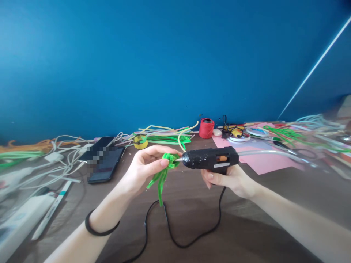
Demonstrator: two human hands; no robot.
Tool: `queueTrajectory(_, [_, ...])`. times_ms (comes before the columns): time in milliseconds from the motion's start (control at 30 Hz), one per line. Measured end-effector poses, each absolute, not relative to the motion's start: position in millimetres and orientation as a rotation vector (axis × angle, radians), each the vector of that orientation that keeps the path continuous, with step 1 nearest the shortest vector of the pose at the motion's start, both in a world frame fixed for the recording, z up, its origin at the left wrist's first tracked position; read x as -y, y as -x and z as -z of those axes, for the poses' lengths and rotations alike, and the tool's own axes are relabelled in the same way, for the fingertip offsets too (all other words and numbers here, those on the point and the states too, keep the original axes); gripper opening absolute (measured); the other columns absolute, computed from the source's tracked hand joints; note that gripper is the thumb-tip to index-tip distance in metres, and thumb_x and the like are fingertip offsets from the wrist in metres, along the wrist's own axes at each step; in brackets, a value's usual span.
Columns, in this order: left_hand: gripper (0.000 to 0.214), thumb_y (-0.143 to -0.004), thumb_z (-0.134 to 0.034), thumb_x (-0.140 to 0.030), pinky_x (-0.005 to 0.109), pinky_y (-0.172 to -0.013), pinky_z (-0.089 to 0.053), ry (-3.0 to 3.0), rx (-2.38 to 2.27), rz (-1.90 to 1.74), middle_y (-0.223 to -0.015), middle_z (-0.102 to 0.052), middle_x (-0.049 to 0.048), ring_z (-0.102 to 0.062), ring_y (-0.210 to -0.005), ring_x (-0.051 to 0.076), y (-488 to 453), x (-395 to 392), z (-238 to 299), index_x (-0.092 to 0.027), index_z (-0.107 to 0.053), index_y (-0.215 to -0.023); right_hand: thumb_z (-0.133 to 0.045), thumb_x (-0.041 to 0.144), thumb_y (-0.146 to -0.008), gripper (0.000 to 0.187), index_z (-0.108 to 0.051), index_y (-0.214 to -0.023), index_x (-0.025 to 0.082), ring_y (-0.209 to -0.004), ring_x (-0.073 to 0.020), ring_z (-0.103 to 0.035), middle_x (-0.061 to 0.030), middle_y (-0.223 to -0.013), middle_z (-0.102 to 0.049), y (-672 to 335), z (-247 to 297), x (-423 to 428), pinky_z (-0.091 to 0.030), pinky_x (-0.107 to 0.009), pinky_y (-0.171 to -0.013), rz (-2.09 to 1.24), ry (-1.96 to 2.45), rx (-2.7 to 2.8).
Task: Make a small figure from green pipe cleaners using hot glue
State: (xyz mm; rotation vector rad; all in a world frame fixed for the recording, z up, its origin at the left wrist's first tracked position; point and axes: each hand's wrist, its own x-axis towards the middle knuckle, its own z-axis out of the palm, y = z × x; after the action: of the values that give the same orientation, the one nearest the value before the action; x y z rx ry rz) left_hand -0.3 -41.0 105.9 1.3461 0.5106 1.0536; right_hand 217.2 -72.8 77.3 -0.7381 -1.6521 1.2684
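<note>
Between the thumb and fingers of my left hand is a bright green pipe-cleaner piece, bunched at the top with fuzzy ends hanging down. My right hand is wrapped round the handle of a black hot glue gun, which points left. The gun's nozzle is at the green bunch; whether it touches cannot be told. A clear glue stick sticks out of the gun's back. From the handle, a black cord loops over the brown table.
Two phones and tangled white cables lie left, near a white pen. Along the blue wall are yellow tape, green pipe cleaners and a red spool. Pink paper lies right, under tape rolls.
</note>
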Motion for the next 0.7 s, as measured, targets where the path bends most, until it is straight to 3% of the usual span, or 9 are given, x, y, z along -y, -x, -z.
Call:
queueTrajectory(367, [0.013,-0.066,-0.071,-0.021,0.021,-0.062,-0.054,-1.372,-0.568,-1.193,-0.100,-0.066,0.0049,-0.062,-0.078,0.014,1,37,-102,-0.020,-0.074,-0.079,-0.060,0.034,-0.078,0.021,-0.056,-0.071,0.015,-0.053,-0.0103,-0.052,-0.0017,-0.065,-0.058,-217,-70,65,-0.044,-0.026,-0.054,-1.290,0.787,1.592])
queueTrajectory(500, [0.012,-0.063,-0.074,-0.023,0.023,-0.059,-0.055,-1.312,-0.572,-1.234,-0.091,-0.067,0.0032,-0.061,-0.065,0.012,1,36,-102,-0.020,-0.074,-0.074,-0.060,0.030,-0.078,0.017,-0.056,-0.080,0.014,-0.050,-0.0088,-0.054,-0.0030,-0.073,-0.061,-215,-52,51,-0.043,-0.023,-0.051,-1.436,0.886,1.370])
queueTrajectory(700, [0.014,-0.062,-0.075,-0.024,0.021,-0.060,-0.054,-1.278,-0.538,-1.210,-0.077,-0.069,0.0011,-0.062,-0.063,0.011,-1,37,-104,-0.021,-0.074,-0.075,-0.053,0.029,-0.078,0.015,-0.053,-0.078,0.014,-0.057,-0.0140,-0.062,-0.0025,-0.065,-0.060,-219,-22,27,-0.049,-0.023,-0.046,-1.780,1.204,1.177])
